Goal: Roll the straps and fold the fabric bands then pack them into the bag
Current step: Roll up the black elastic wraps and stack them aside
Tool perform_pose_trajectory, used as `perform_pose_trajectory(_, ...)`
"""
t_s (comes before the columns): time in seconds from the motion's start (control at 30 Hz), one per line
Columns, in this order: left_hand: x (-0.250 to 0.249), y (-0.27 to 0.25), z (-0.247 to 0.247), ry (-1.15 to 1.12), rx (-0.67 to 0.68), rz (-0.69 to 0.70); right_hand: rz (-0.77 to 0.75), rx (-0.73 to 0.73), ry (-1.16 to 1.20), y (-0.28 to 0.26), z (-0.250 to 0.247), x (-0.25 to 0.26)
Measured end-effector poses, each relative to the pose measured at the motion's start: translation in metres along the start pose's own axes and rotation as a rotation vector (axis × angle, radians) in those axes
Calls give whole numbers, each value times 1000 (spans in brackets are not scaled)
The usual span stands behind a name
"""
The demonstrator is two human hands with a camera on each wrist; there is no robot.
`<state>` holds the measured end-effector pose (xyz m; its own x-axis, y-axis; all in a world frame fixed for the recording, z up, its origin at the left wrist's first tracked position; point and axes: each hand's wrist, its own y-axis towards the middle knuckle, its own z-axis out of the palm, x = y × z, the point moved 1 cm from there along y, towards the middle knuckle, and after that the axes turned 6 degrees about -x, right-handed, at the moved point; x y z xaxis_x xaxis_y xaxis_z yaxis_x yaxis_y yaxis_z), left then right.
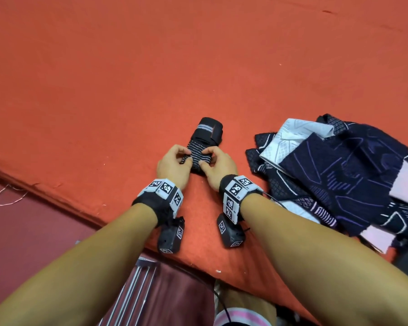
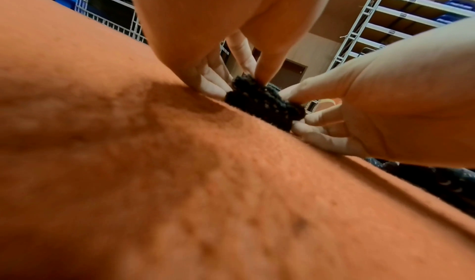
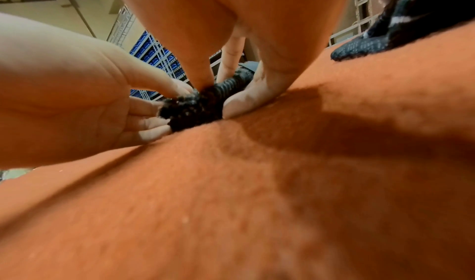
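Observation:
A black strap with thin white stripes lies on the orange cloth, its near end rolled into a tight coil. My left hand pinches the coil's left side with thumb and fingertips. My right hand pinches its right side in the same way. Just beyond the hands, the strap's far part is bunched, with a grey band across it. Both wrist views show the coil held between the two hands on the cloth. No bag is in view.
A pile of navy and white patterned fabric pieces lies to the right of the hands. The orange cloth stretches far ahead and left. Its near edge drops to a maroon floor. Metal shelving stands in the background.

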<state>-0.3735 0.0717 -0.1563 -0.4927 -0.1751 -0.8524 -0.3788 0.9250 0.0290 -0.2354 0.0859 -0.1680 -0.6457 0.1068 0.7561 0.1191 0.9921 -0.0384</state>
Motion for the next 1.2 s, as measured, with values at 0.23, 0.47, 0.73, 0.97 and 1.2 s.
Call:
perform_pose_trajectory(0.23, -17, -9, 2, 50, 24, -46, 96, 159, 60, -7, -11, 14)
perform_pose_trajectory(0.47, -61, -46, 1, 117, -190, -30, 155, 61, 114, -29, -85, -9)
perform_pose_trajectory(0.73, -146, -106, 61, -70, 63, 146, 259, -121, 205, -61, -185, -68)
perform_pose_trajectory(0.97, -197, -186, 143, -145, 344, 233, 333, -280, 210, -99, -276, -134)
perform_pose_trajectory(1.2, -218, -256, 218, -131, 608, 210, 440, -387, 181, -139, -340, -206)
